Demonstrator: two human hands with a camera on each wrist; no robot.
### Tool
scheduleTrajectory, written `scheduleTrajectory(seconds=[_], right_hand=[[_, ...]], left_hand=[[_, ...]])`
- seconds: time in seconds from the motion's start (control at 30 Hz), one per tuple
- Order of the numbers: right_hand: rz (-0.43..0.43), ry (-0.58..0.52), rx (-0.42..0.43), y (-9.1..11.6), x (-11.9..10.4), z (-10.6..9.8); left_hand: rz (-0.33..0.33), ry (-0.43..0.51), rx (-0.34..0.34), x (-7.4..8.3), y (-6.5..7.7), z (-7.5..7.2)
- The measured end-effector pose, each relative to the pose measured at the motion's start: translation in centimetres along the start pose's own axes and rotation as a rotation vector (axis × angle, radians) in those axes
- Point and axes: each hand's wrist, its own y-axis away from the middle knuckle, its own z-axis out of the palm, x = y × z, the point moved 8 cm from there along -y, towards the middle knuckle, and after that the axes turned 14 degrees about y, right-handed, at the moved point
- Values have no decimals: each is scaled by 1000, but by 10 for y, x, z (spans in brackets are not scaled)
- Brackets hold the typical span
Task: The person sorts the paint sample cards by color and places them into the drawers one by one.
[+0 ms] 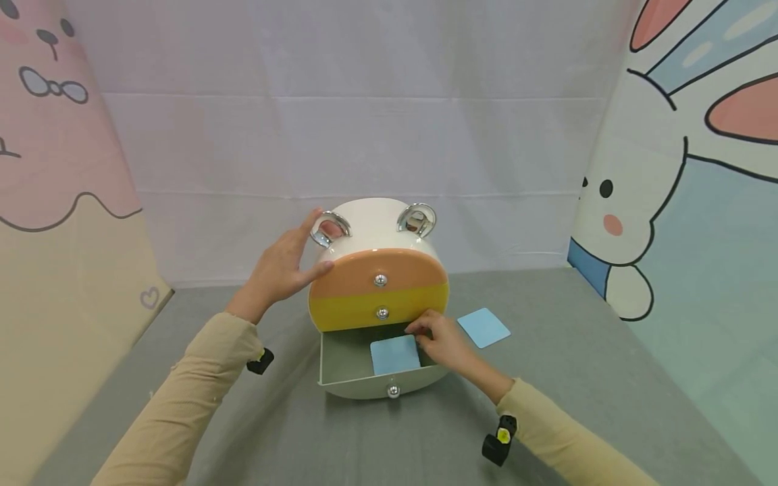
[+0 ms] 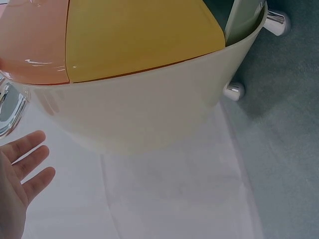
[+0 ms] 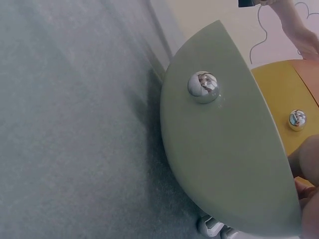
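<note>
A round-fronted mini drawer cabinet (image 1: 373, 223) has an orange drawer (image 1: 346, 270), a yellow drawer (image 1: 346, 312) and a green bottom drawer (image 1: 358, 389) pulled out. My left hand (image 1: 281, 270) steadies the cabinet's upper left side, thumb on the orange front's edge, the other fingers straight beside the silver ring (image 1: 344, 221). The right hand (image 1: 446, 344) reaches into the green drawer and pinches the upper right corner of a light blue square card (image 1: 394, 356). In the right wrist view, the green drawer front (image 3: 229, 139) hides most of that hand.
Another light blue card (image 1: 483, 328) lies on the grey table (image 1: 577, 351) right of the cabinet. A second silver ring (image 1: 419, 219) tops the cabinet, and round silver knobs (image 1: 394, 391) stick out from the drawer fronts. A white cloth backdrop (image 1: 365, 135) hangs close behind.
</note>
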Motion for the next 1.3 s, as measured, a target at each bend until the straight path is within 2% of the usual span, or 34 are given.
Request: scheduleTrajectory(seconds=[0.3,0.43,0.57,0.93,1.1,1.3], right_hand=[[-19,-53,-14,2,3,-3],[-19,-102,-14,3,5,-13],[5,-115,25,5,16,-28],[187,-106,126,27,76,-51],[293,19,127,40,112,-50],[393,159,81,52,147,-40]], left_hand=[[-1,1,4,0,0,0],[-8,-1,3,-1,0,0],[-10,3,3,-1,0,0],[-8,1,3,-1,0,0],[-4,4,7,-1,1,1],[-4,2,8,0,1,1]])
